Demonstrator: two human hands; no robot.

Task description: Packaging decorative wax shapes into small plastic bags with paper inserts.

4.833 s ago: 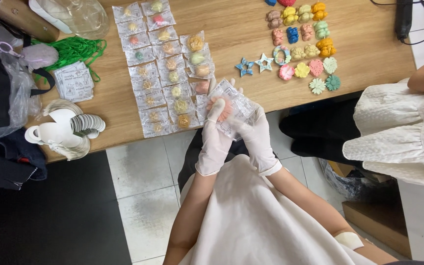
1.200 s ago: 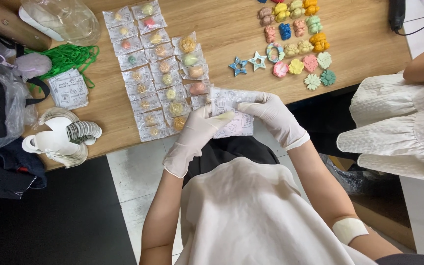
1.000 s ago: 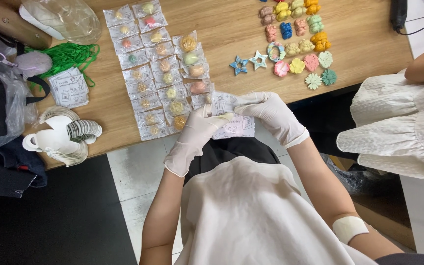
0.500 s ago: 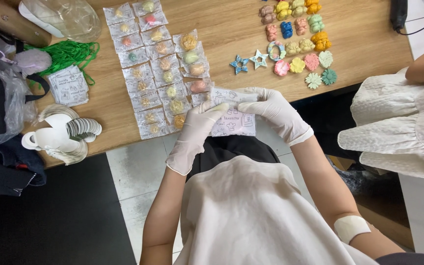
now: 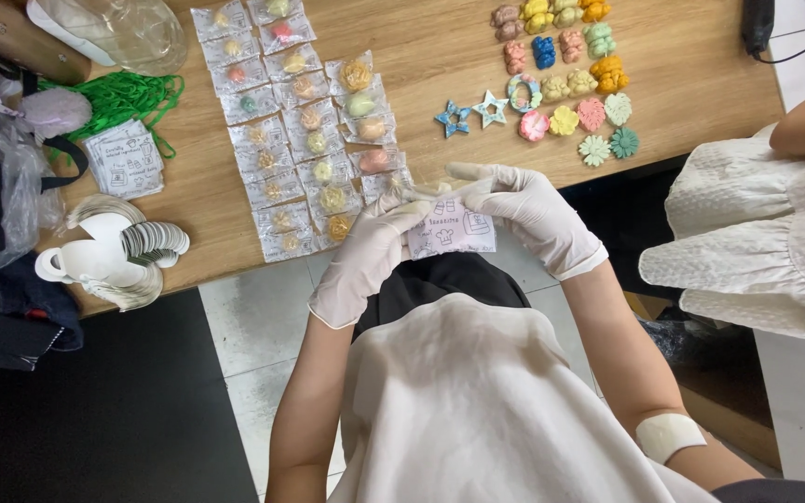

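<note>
Left hand: gloved in white, its grip pinching the left top edge of a small clear packet with a printed card inside.
Right hand: also gloved — its fingers are closing on the packet's right top corner.
Packet: being held between both hands, just off the near edge of the worktop, above the person's lap.
Bagged pieces: lying in rows on the worktop, just left of the hands.
Loose shapes: colourful (stars, flowers, bears) — sitting well apart, farther back.
Green cord: bunched at far left.
</note>
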